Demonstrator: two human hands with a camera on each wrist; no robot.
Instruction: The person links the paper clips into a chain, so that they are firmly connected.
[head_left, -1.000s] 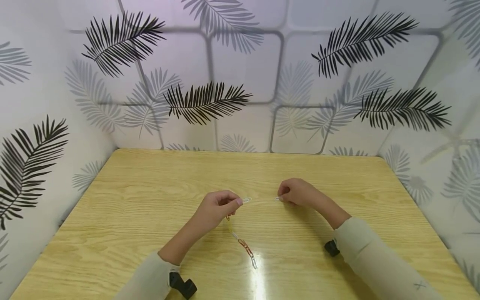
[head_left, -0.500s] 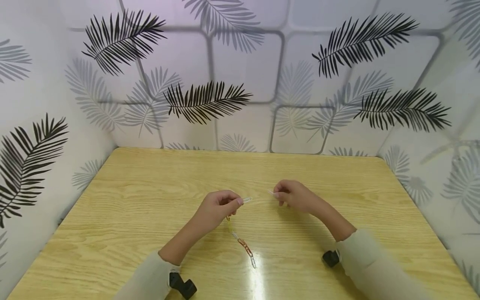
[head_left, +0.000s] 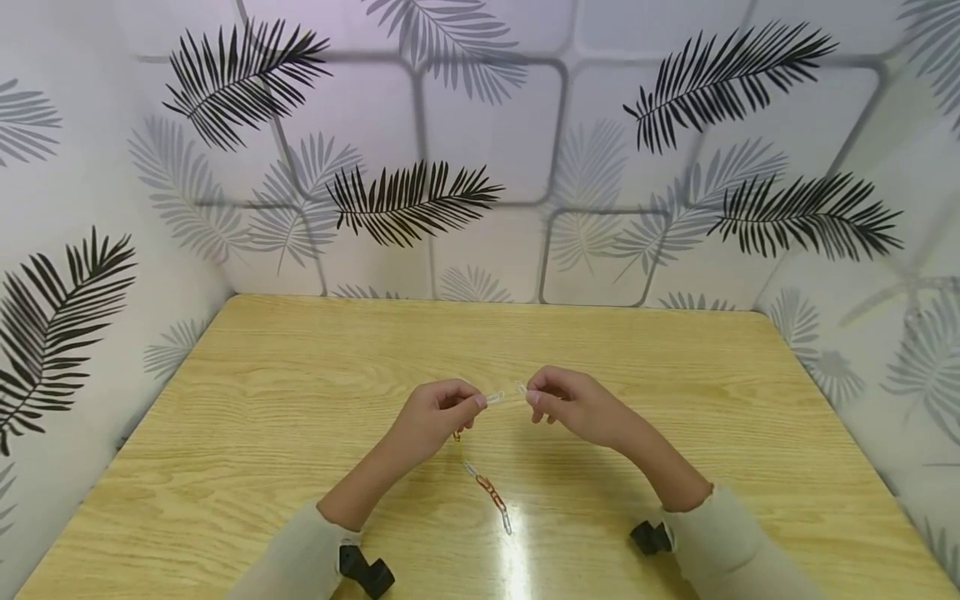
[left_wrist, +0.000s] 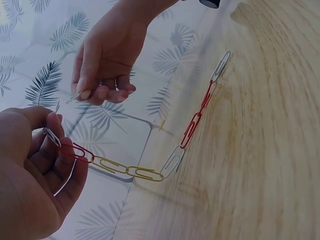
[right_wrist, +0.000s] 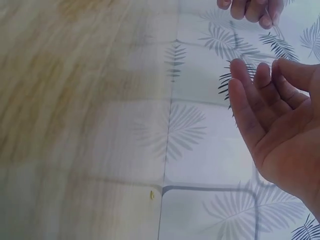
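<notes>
Paperclip chain [head_left: 487,492] trails on the table [head_left: 262,400] below both hands.

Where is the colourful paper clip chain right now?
In the head view the paper clip chain hangs from the left hand at the middle of the wooden table, its far end trailing on the tabletop toward the person.
</notes>
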